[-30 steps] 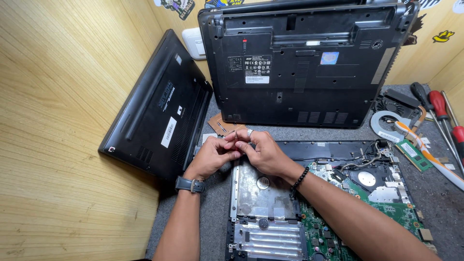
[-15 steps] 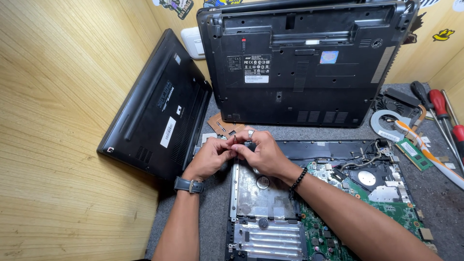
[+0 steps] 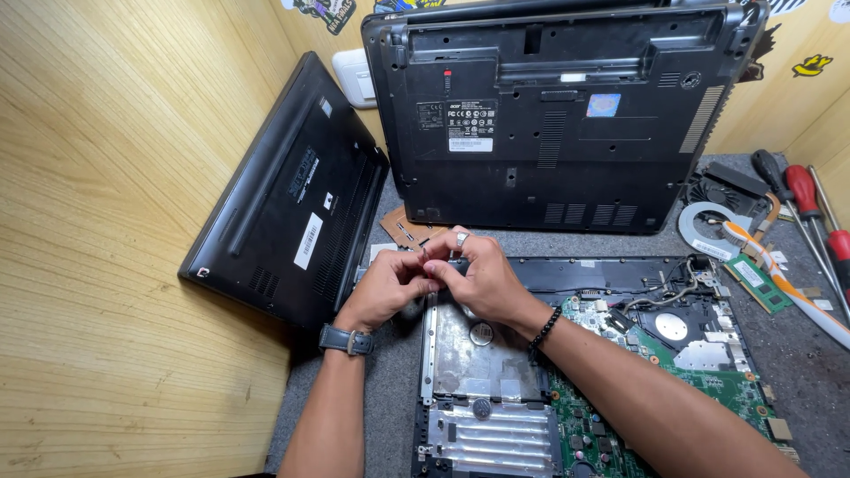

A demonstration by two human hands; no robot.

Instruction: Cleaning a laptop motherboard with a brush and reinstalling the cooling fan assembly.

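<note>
Nearest, two bare forearms reaching up from the bottom edge over an opened laptop chassis, its silver metal drive bay directly below the hands and a green circuit board just to the right of them. Left wrist wearing a dark watch, right wrist a black bead bracelet. Left hand and right hand pressed together at the chassis's upper left corner, fingers of both curled and pinched around a small dark part held between the fingertips; too small and covered to say what kind of part. A ring on one right finger. Just beyond the hands, a brown flat piece lying on the grey mat. Farther up, directly behind the hands, a large black laptop propped upright with its underside showing. Up and left of the left hand, a second black laptop leaning against the wooden wall. Far to the right of the right hand, a green memory stick, a round fan and red-handled screwdrivers
</note>
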